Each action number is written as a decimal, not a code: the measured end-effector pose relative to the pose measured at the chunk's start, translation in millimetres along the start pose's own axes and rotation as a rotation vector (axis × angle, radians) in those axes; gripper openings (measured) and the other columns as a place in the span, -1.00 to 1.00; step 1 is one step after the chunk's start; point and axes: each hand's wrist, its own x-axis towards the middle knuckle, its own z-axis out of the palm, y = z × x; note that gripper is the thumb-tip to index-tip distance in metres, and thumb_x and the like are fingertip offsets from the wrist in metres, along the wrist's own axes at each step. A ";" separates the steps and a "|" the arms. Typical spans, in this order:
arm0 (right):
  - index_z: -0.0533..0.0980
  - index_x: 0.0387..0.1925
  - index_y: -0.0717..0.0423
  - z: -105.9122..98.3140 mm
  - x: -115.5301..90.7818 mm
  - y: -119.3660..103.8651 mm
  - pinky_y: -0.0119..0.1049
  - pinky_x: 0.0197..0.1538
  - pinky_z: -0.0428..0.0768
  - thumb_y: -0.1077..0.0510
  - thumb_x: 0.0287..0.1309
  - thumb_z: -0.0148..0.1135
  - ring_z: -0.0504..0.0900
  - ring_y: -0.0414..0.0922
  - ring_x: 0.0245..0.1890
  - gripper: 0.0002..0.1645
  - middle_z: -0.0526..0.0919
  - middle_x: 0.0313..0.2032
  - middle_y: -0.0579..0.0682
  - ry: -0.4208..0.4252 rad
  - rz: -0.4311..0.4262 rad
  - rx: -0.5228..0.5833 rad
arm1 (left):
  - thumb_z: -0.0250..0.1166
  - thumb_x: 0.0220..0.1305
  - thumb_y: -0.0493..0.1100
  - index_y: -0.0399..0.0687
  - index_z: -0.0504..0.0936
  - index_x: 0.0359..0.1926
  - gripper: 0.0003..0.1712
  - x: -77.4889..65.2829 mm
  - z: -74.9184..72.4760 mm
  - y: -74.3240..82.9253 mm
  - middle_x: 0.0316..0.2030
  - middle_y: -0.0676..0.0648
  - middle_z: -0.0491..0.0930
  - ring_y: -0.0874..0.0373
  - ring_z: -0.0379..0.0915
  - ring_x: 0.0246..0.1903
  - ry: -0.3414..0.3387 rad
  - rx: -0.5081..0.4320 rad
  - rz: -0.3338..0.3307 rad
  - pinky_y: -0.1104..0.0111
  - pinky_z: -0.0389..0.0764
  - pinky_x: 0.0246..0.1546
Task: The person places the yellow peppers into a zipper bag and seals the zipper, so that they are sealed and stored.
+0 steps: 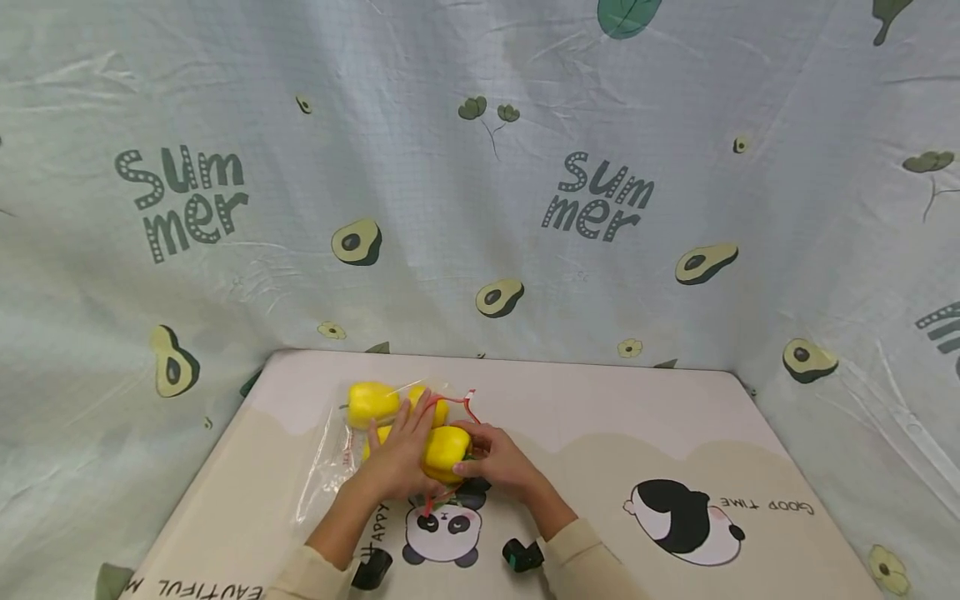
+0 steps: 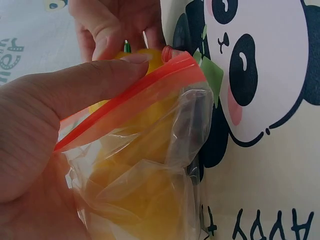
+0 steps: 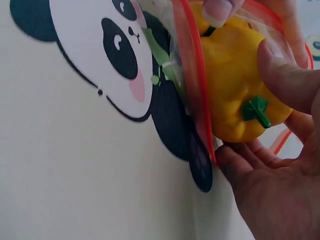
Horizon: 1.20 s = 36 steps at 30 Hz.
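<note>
A clear zip bag (image 2: pixel 135 150) with a red zip edge lies on the table, its mouth toward me. Several yellow bell peppers (image 1: pixel 372 404) show through or beside the plastic. My left hand (image 1: pixel 402 458) holds the bag at its mouth, thumb over the red edge in the left wrist view. My right hand (image 1: pixel 504 461) grips a yellow bell pepper (image 3: pixel 232 75) with a green stem, thumb on top and fingers beneath, right in the bag's mouth. Behind it, another pepper is partly hidden by the left thumb.
The table (image 1: pixel 570 408) has a cream cover printed with pandas and words. A pale curtain (image 1: pixel 420 167) with avocado prints stands behind and at both sides. Black devices (image 1: pixel 521 554) sit at both wrists.
</note>
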 end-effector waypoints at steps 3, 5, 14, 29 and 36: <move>0.40 0.49 0.02 3.4 -0.4 -2.0 0.11 0.43 0.54 0.14 0.23 0.47 0.57 0.11 0.28 -0.18 0.51 0.33 0.16 -0.001 0.004 -0.036 | 0.72 -0.12 0.01 -0.10 0.02 0.66 0.44 -0.6 0.0 -1.4 0.72 -0.06 -0.23 -0.29 -0.30 0.68 0.001 0.003 0.004 -0.56 -0.46 0.44; 0.35 0.53 0.04 4.8 -1.8 -2.7 0.10 0.44 0.53 0.09 0.23 0.47 0.56 0.13 0.30 -0.13 0.49 0.33 0.17 0.016 0.008 -0.071 | 0.72 -0.12 0.02 -0.10 0.01 0.66 0.44 -0.7 0.0 -2.0 0.72 -0.05 -0.24 -0.29 -0.30 0.68 0.001 0.008 0.002 -0.55 -0.46 0.45; 0.49 0.24 0.13 3.9 -3.5 -0.8 0.09 0.44 0.53 0.22 0.14 0.50 0.63 0.09 0.25 -0.37 0.62 0.24 0.13 0.093 0.005 -0.022 | 0.72 -0.14 0.01 -0.12 0.04 0.65 0.43 -2.6 0.6 -1.0 0.71 -0.08 -0.20 -0.29 -0.26 0.67 0.022 0.020 0.001 -0.54 -0.43 0.46; 0.55 0.29 0.15 14.0 -4.4 -2.3 0.10 0.39 0.58 0.11 0.14 0.53 0.65 0.06 0.10 -0.32 0.67 0.09 0.15 0.156 0.000 -0.140 | 0.70 -0.11 0.01 -0.11 0.01 0.66 0.43 -5.6 0.1 -0.8 0.72 -0.07 -0.23 -0.27 -0.32 0.68 0.013 0.028 -0.004 -0.52 -0.50 0.47; 0.57 0.22 0.15 14.3 -5.1 -3.4 0.11 0.41 0.56 0.12 0.07 0.53 0.67 0.07 0.11 -0.35 0.71 0.10 0.15 0.145 -0.009 -0.111 | 0.71 -0.13 0.01 -0.12 0.04 0.66 0.43 -6.7 2.1 -0.7 0.71 -0.08 -0.22 -0.28 -0.30 0.68 0.019 0.016 -0.003 -0.51 -0.51 0.46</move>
